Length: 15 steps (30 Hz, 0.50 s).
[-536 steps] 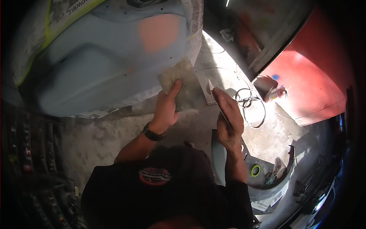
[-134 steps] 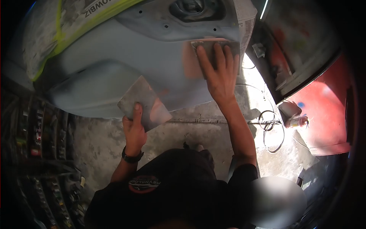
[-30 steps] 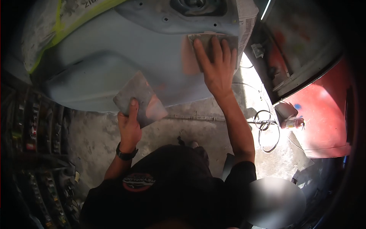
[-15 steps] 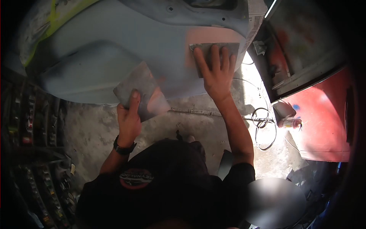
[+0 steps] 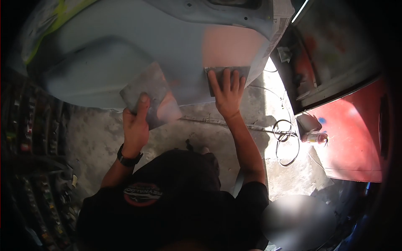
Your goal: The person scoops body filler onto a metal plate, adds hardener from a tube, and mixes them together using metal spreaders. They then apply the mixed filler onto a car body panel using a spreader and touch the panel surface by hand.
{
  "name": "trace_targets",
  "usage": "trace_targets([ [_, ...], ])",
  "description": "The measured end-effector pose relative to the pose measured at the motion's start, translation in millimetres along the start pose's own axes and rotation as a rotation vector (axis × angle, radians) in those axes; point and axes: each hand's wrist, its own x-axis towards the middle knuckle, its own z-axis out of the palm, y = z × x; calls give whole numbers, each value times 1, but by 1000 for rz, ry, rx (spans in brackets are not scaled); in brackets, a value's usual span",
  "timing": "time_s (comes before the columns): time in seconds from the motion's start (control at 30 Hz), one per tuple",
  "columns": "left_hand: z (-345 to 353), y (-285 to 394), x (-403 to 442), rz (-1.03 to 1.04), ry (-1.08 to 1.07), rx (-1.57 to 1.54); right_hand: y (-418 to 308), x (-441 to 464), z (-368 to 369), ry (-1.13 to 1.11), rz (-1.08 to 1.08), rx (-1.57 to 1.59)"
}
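A large grey-blue car panel spans the upper left, with a pinkish-orange patch at its right end. Just below that patch, my right hand presses a thin dark plate flat on the panel with its fingers spread. My left hand grips a square plate by its lower edge, thumb on top; pinkish-orange filler covers the plate's right part. This plate stands out in front of the panel's lower edge, tilted.
Newspaper and yellow-green tape border the panel. A coiled black cable lies on the concrete floor. A red panel and a container are at the right. Cluttered racks stand at the left.
My right hand has slid the dark plate downward over the patch to below it, uncovering more of the patch. My left hand still holds its plate, slightly shifted left in view.
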Motion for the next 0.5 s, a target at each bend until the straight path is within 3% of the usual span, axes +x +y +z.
trace_targets([
  [0.03, 0, 0, -1, 0, 3, -28, -2, -3, -3, -22, 10, 12],
  [0.1, -42, -41, 1, 111, -46, 304, -8, -6, -24, -147, 59, 46],
  [0.13, -44, -44, -1, 103, -61, 315, -11, -5, -37, -211, 84, 62],
  [0.27, -11, -38, -9, -9, -68, 188, -14, 0, -81, -170, 336, 726],
  [0.33, -10, -66, -13, 59, -53, 391, -23, 28, -126, -135, 467, 1215],
  [0.37, -5, -72, -15, 95, -49, 442, -31, 34, -141, -157, 431, 1289],
  [0.43, 23, -58, -19, 115, -58, 278, -46, 43, -161, -200, 351, 1436],
  [0.5, 31, -44, -18, 2, -62, -16, -40, 23, -146, -412, 266, 1148],
])
